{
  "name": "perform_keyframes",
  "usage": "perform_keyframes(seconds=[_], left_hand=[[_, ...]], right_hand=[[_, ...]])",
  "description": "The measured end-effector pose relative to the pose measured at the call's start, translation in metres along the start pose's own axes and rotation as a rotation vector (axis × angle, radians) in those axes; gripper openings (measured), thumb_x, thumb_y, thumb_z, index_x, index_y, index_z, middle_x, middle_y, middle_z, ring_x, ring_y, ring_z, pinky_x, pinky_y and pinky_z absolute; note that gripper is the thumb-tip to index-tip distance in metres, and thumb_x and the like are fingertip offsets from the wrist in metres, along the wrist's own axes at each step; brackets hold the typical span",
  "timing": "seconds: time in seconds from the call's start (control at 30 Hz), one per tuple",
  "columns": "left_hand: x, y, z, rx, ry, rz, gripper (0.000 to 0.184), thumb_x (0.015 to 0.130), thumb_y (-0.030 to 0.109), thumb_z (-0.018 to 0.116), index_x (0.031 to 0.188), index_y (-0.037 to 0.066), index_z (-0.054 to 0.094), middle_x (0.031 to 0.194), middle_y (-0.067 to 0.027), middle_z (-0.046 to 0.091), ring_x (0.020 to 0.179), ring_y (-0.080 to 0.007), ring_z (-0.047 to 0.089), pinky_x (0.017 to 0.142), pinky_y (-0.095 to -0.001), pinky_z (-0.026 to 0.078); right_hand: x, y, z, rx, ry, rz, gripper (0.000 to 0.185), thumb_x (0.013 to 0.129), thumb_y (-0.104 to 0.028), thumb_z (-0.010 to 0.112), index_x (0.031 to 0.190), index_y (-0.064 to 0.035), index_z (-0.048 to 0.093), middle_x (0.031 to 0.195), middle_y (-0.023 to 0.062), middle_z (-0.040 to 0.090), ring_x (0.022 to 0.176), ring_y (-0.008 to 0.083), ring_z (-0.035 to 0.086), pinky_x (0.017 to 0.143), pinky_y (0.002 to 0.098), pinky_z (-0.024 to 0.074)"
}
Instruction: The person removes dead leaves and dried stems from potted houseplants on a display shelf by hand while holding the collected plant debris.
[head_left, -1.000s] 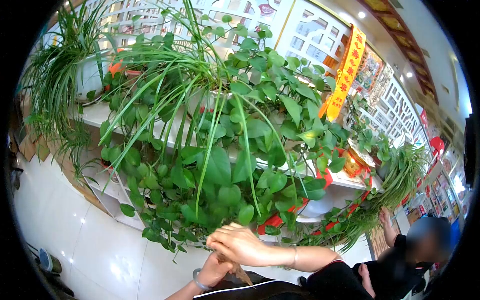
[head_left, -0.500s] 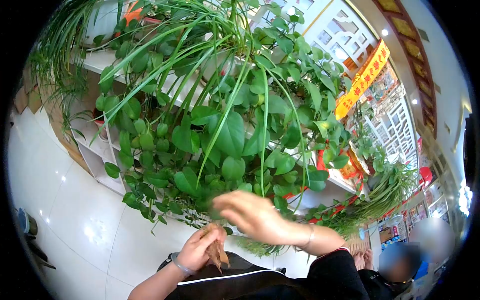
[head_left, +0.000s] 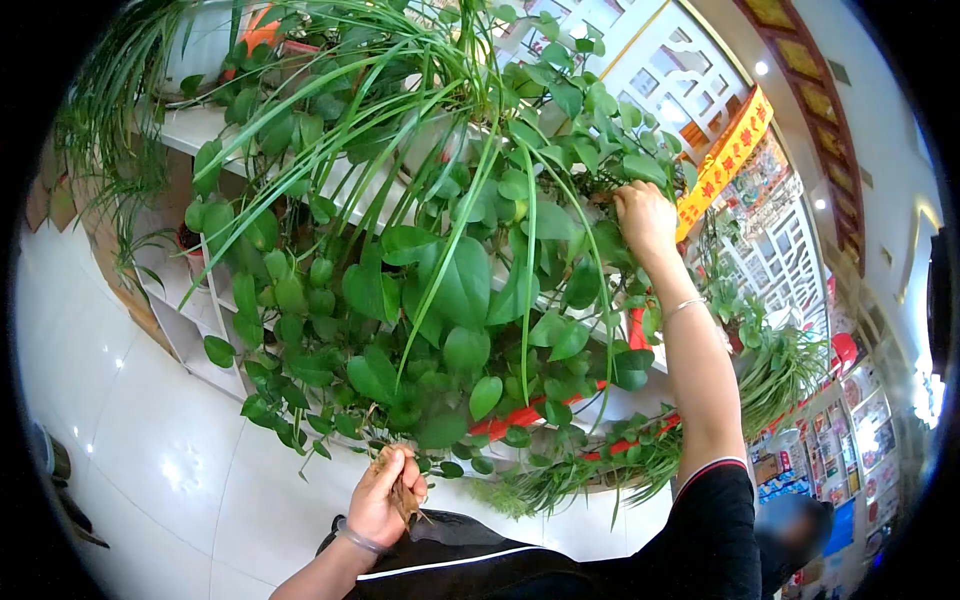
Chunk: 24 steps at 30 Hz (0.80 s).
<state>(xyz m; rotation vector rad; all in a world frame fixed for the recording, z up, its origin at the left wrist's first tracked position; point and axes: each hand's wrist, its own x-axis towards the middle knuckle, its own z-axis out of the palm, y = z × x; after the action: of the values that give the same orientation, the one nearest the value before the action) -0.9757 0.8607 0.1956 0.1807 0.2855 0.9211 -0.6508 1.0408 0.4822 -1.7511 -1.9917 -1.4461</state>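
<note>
Dried leaves (head_left: pixel 406 500), clamped between the fingers of the left hand (head_left: pixel 375 498), noted just below the broad-leaved plant (head_left: pixel 460 285); right hand (head_left: pixel 645 218) at that plant's upper right, fingers bent into its foliage, whether gripping anything cannot be told; white shelf (head_left: pixel 192 130) behind the plant's trailing stems; yellow ribbon (head_left: pixel 728 165) beyond the plant's upper right.

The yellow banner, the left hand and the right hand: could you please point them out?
Yellow banner (head_left: pixel 727 160): head view, middle of its lettered face.
Left hand (head_left: pixel 373 507): head view, near the thumb's base.
Right hand (head_left: pixel 648 217): head view, back of the hand.
</note>
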Motion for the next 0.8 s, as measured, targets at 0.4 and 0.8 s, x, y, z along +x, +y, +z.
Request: perform_keyframes(seconds=[0.4,0.8], left_hand=[[0.002,-0.003,-0.012,-0.023,0.036,-0.048,0.017,0.093,0.026,0.047,0.098,0.01,0.049,0.069,-0.0007,0.045,0.062,-0.0164,0.05,0.057,-0.0289,0.043],[0.0,-0.008,-0.01,0.031,0.043,-0.051,0.017,0.091,0.026,0.05,0.096,0.01,0.05,0.068,0.0,0.045,0.065,-0.0178,0.054,0.061,-0.0316,0.046]], right_hand=[[0.008,0.024,0.021,0.194,-0.252,0.352,0.028,0.072,-0.031,0.067,0.083,-0.0058,0.068,0.079,0.0188,0.064,0.072,0.0327,0.062,0.068,0.0396,0.0489],[0.004,0.032,0.019,0.272,-0.168,0.464,0.025,0.076,-0.032,0.058,0.085,-0.0122,0.07,0.079,0.0152,0.065,0.075,0.0306,0.063,0.071,0.0384,0.0487]])
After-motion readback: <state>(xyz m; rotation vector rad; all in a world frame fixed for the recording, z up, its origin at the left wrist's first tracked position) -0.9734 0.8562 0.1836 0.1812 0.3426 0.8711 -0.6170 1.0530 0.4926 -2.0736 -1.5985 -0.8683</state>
